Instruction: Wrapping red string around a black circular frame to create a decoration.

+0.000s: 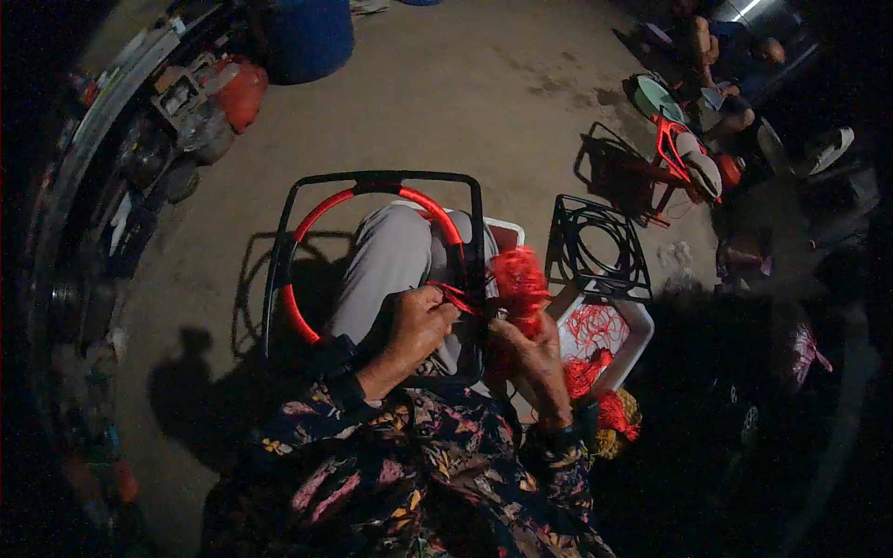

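A black square frame [391,176] stands upright over my lap, with a ring inside it wrapped in red cord [299,316]. Black shows between the wrapped stretches of the ring. My left hand [417,330] is at the ring's lower right side, its fingers closed on a few strands of red cord [453,296]. To the right of the frame, my right hand [538,358] grips a thick, fluffy bundle of red cord [521,279]. Strands run between the two hands. The frame's lower edge is partly hidden by my hands and sleeves.
A white tub [638,327] with loose red cord stands at my right, a second black frame [600,244] by its far side. A yellow-brown bundle [625,418] lies nearer. Far right, a person sits by a green basin [659,98]. A blue barrel [307,42] stands far left.
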`<state>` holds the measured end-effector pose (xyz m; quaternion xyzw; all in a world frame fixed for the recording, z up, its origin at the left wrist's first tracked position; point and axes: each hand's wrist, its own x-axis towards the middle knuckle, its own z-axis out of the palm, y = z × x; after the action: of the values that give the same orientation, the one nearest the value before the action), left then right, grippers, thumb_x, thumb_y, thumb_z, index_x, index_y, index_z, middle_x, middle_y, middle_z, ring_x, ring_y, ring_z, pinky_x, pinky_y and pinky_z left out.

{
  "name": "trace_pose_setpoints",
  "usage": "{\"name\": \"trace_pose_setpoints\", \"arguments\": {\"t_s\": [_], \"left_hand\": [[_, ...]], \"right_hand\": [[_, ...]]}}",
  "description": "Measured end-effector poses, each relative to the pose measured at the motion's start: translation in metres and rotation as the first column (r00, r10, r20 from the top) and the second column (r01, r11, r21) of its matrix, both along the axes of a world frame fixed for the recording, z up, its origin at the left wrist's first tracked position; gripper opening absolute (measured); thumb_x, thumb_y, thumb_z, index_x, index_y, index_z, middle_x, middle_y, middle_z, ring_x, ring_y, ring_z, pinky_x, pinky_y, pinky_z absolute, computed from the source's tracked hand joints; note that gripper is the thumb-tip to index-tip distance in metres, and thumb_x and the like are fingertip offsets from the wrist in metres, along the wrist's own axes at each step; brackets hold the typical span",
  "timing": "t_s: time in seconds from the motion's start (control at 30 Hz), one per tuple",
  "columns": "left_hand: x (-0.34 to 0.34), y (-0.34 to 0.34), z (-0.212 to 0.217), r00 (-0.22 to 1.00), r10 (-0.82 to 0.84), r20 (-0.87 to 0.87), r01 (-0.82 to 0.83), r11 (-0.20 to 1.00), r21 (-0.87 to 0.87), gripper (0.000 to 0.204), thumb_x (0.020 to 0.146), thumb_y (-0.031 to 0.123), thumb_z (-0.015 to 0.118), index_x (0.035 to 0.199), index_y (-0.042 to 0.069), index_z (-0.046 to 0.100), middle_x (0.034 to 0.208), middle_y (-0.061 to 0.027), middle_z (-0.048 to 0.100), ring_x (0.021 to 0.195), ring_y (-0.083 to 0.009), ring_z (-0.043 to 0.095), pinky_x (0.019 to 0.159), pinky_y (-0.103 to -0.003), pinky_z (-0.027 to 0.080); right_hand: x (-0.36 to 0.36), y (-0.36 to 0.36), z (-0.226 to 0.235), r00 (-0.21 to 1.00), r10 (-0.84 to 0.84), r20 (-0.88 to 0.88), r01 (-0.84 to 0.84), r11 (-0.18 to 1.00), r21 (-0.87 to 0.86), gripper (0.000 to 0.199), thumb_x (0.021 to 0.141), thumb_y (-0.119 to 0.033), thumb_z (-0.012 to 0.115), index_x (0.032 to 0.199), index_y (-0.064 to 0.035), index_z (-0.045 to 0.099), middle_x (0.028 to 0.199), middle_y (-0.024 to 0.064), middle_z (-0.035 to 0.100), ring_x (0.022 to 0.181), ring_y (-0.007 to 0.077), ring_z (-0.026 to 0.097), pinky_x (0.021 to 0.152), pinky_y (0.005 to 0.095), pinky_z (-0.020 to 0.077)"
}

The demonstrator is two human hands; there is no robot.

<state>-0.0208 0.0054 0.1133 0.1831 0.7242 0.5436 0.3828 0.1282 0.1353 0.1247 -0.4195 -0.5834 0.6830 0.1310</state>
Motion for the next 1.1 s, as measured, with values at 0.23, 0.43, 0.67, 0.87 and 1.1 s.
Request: {"name": "trace_pose_setpoints", "arguments": {"t_s": [0.23,0.43,0.67,0.87,1.1], "left_hand": [[0.000,-0.001,0.015,0.996,0.025,0.085,-0.024,1.000,-0.005,0.021,0.086,0.016,0.059,0.071,0.003,0.057,0.057,-0.0012,0.055,0.047,-0.0089,0.051,0.042,-0.026,0.039],[0.000,-0.003,0.014,0.987,0.044,0.154,-0.058,0.994,0.088,0.022,0.087,0.019,0.060,0.072,0.003,0.057,0.058,-0.0010,0.054,0.046,-0.0084,0.050,0.041,-0.025,0.038],[0.004,0.000,0.007,0.984,0.072,0.161,-0.088,0.991,0.098,0.016,0.087,0.016,0.060,0.082,0.001,0.060,0.063,-0.0009,0.056,0.048,-0.0073,0.050,0.042,-0.023,0.039],[0.009,-0.004,0.009,0.997,0.034,0.076,-0.043,0.993,0.113,0.021,0.086,0.016,0.063,0.096,-0.003,0.062,0.068,-0.0011,0.060,0.053,-0.0076,0.052,0.047,-0.023,0.043],[0.004,-0.008,0.038,0.983,-0.116,0.146,0.112,0.993,0.033,0.027,0.087,0.023,0.063,0.099,-0.001,0.064,0.071,-0.0013,0.063,0.057,-0.0067,0.054,0.050,-0.023,0.043]], "right_hand": [[0.032,0.010,-0.029,0.985,0.102,-0.136,-0.076,0.980,0.185,0.031,0.082,-0.010,0.068,0.111,-0.0031,0.058,0.091,0.0046,0.066,0.079,0.0118,0.061,0.073,0.0271,0.0491],[0.023,0.004,0.008,0.952,-0.282,-0.122,0.265,0.954,-0.137,0.026,0.082,-0.015,0.071,0.101,-0.0034,0.058,0.086,0.0032,0.064,0.073,0.0102,0.060,0.063,0.0240,0.0494],[0.010,-0.008,-0.009,0.991,0.127,0.027,-0.129,0.987,0.099,0.036,0.080,-0.018,0.073,0.110,-0.0043,0.058,0.089,0.0014,0.062,0.078,0.0125,0.058,0.072,0.0274,0.0478],[0.086,0.003,0.004,0.992,-0.054,0.116,-0.008,0.879,0.477,0.051,0.076,-0.008,0.069,0.122,-0.0020,0.049,0.103,0.0090,0.058,0.093,0.0217,0.057,0.080,0.0313,0.0488],[0.149,0.024,0.022,0.956,-0.272,0.112,0.257,0.957,0.132,0.058,0.076,-0.004,0.065,0.129,-0.0014,0.042,0.119,0.0126,0.053,0.099,0.0242,0.058,0.082,0.0318,0.0501]]}}
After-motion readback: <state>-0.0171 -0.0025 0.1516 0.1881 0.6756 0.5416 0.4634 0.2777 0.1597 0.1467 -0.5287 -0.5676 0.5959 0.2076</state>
